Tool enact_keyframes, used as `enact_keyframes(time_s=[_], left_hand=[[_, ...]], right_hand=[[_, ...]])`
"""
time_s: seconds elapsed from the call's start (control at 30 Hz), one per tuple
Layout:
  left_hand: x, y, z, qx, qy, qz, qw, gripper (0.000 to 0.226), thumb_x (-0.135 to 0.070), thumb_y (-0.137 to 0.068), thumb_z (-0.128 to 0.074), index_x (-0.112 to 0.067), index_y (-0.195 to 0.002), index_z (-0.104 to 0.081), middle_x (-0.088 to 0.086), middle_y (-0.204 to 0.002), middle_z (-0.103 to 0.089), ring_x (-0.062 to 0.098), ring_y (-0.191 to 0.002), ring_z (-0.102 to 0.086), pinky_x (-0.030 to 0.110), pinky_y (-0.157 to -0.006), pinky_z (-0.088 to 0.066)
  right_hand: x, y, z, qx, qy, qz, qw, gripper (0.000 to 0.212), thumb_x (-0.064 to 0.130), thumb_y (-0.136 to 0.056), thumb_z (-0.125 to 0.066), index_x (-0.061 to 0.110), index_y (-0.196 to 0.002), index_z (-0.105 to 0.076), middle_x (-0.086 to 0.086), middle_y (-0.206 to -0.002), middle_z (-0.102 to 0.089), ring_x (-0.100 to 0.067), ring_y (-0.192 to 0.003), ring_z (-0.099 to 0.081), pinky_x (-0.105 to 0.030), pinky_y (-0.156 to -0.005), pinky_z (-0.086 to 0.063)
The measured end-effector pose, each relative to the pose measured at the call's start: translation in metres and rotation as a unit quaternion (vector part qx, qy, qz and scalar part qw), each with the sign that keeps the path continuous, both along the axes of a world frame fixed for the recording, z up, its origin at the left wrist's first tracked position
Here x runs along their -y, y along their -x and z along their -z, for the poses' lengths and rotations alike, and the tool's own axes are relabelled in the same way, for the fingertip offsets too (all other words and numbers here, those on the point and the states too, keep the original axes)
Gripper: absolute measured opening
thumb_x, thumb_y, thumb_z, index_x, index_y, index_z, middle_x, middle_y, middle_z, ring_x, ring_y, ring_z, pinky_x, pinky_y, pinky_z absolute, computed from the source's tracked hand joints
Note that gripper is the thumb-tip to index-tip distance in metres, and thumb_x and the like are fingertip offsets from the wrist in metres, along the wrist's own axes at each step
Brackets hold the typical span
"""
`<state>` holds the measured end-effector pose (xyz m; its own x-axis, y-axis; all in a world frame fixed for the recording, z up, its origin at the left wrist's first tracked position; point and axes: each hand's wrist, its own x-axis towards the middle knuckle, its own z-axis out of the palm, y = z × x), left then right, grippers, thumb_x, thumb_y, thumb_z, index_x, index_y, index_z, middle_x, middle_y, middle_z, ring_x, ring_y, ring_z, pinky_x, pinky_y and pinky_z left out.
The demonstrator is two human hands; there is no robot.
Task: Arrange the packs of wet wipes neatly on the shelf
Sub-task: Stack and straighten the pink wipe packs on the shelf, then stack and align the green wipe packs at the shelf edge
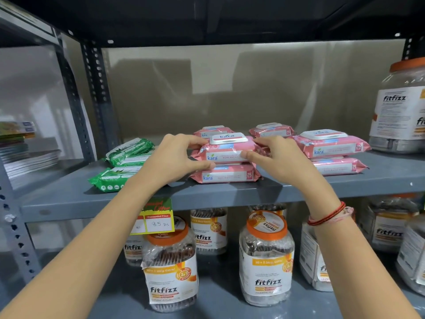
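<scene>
A pink Kara wipes pack (226, 149) with a white flip lid lies on top of a second pink pack (227, 174) at the middle of the grey shelf (230, 194). My left hand (178, 157) grips the top pack's left end and my right hand (276, 157) grips its right end. To the right stands another stack of two pink packs (328, 146). Two more pink packs (272, 130) lie behind, toward the back wall. Two green wipes packs (128, 150) lie askew at the left of the shelf.
A large fitfizz jar (400, 107) with an orange lid stands at the shelf's right end. Several fitfizz jars (266, 256) fill the lower shelf. A yellow price tag (158, 222) hangs from the shelf edge. Booklets (25, 146) are stacked on the neighbouring rack at left.
</scene>
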<state>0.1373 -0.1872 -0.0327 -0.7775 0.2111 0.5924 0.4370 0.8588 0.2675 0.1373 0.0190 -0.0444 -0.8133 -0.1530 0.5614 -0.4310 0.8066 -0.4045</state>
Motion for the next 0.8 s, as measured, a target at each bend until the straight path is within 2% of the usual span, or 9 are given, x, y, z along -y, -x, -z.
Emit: enact_keyframes(time_s=[0.07,0.17,0.27,0.37,0.53,0.7,0.8], left_hand=[[0.005,-0.003,-0.003,0.001,-0.01,0.014,1.0,0.062,-0.043,-0.07,-0.073,-0.022,-0.126,-0.056,-0.002,-0.125,-0.063,0.004,-0.107,-0.054,0.025,-0.092,-0.042],[0.025,-0.007,-0.01,-0.026,-0.048,0.0,0.999,0.054,-0.047,-0.072,-0.069,-0.021,-0.119,-0.062,-0.001,-0.117,-0.067,0.006,-0.106,-0.058,0.026,-0.096,-0.043],[0.055,-0.007,-0.019,-0.046,-0.062,-0.041,0.996,0.043,-0.044,-0.076,-0.068,-0.019,-0.111,-0.067,-0.001,-0.108,-0.071,0.009,-0.101,-0.062,0.025,-0.095,-0.044],[0.093,-0.005,-0.026,-0.03,-0.083,-0.079,0.993,0.035,-0.037,-0.077,-0.069,-0.016,-0.106,-0.069,0.0,-0.1,-0.072,0.007,-0.088,-0.062,0.018,-0.086,-0.041],[0.142,0.009,-0.028,0.037,-0.092,-0.143,0.985,0.04,-0.039,-0.076,-0.07,-0.015,-0.108,-0.068,0.003,-0.104,-0.071,0.01,-0.09,-0.058,0.022,-0.083,-0.04],[0.155,0.031,-0.026,0.123,-0.065,-0.177,0.974,0.037,-0.038,-0.08,-0.066,-0.012,-0.105,-0.07,0.008,-0.114,-0.067,0.018,-0.095,-0.055,0.026,-0.08,-0.038],[0.154,0.045,-0.022,0.191,-0.02,-0.196,0.962,0.046,-0.044,-0.081,-0.062,-0.011,-0.112,-0.066,0.009,-0.121,-0.062,0.025,-0.106,-0.056,0.03,-0.081,-0.041]], right_hand=[[0.003,-0.004,-0.002,-0.01,0.0,0.017,1.0,0.05,0.047,-0.087,-0.055,0.006,-0.116,-0.06,-0.011,-0.113,-0.068,-0.025,-0.099,-0.063,-0.038,-0.08,-0.053],[0.016,-0.012,-0.011,-0.078,0.004,0.04,0.996,0.056,0.044,-0.088,-0.055,0.006,-0.129,-0.053,-0.01,-0.132,-0.059,-0.025,-0.121,-0.053,-0.034,-0.095,-0.043],[0.044,-0.02,-0.023,-0.14,0.015,0.01,0.99,0.051,0.039,-0.089,-0.057,0.005,-0.127,-0.055,-0.012,-0.128,-0.061,-0.026,-0.12,-0.055,-0.034,-0.098,-0.041],[0.084,-0.016,-0.035,-0.145,0.026,-0.045,0.988,0.046,0.037,-0.088,-0.059,0.006,-0.123,-0.059,-0.012,-0.124,-0.064,-0.027,-0.119,-0.056,-0.038,-0.101,-0.043],[0.15,0.02,-0.043,-0.06,0.004,-0.095,0.994,0.043,0.037,-0.087,-0.059,0.008,-0.118,-0.061,-0.014,-0.12,-0.064,-0.03,-0.115,-0.056,-0.038,-0.098,-0.045],[0.189,0.067,-0.032,0.045,-0.049,-0.067,0.995,0.037,0.031,-0.088,-0.058,0.005,-0.114,-0.058,-0.02,-0.12,-0.059,-0.035,-0.107,-0.058,-0.034,-0.083,-0.045],[0.199,0.083,-0.022,0.1,-0.088,-0.028,0.991,0.035,0.024,-0.092,-0.052,0.0,-0.116,-0.053,-0.023,-0.122,-0.057,-0.036,-0.108,-0.057,-0.032,-0.075,-0.041]])
